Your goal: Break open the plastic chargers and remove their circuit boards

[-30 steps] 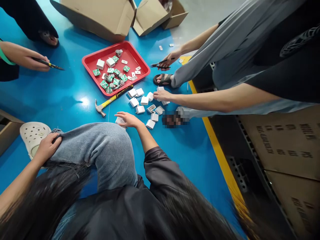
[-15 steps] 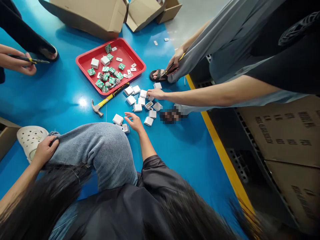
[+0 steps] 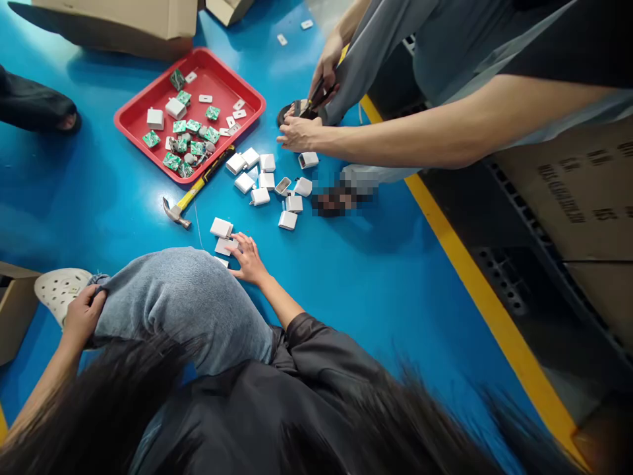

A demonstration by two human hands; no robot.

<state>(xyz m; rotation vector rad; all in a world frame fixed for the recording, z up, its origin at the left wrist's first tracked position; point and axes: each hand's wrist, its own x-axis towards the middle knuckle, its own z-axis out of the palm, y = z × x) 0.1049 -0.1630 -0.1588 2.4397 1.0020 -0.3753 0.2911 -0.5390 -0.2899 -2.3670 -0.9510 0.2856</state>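
My right hand (image 3: 250, 260) reaches over a small group of white plastic charger cases (image 3: 221, 227) beside my bent knee. Its fingers are spread, and the tips lie at the edge of the middle case (image 3: 226, 247); whether they press on it I cannot tell. Another case is partly hidden behind the knee. My left hand (image 3: 83, 313) is closed on the lower leg of my jeans (image 3: 173, 297), above a white clog (image 3: 59, 288). Farther off lie several more white cases (image 3: 266, 181), some showing open ends.
A red tray (image 3: 129, 128) holds green circuit boards, white cases and small white plates. Against its corner lies a yellow-handled claw hammer (image 3: 177, 211). A co-worker's hands (image 3: 301, 132) work with pliers (image 3: 316, 97) at the right. Cardboard boxes (image 3: 113, 26) and a shelf with cartons (image 3: 588, 185) border the floor.
My right hand has lowered onto the nearby white cases. The co-worker's reaching hand has left the pile and joined the hand with pliers. Another person's hand has left view at the left.
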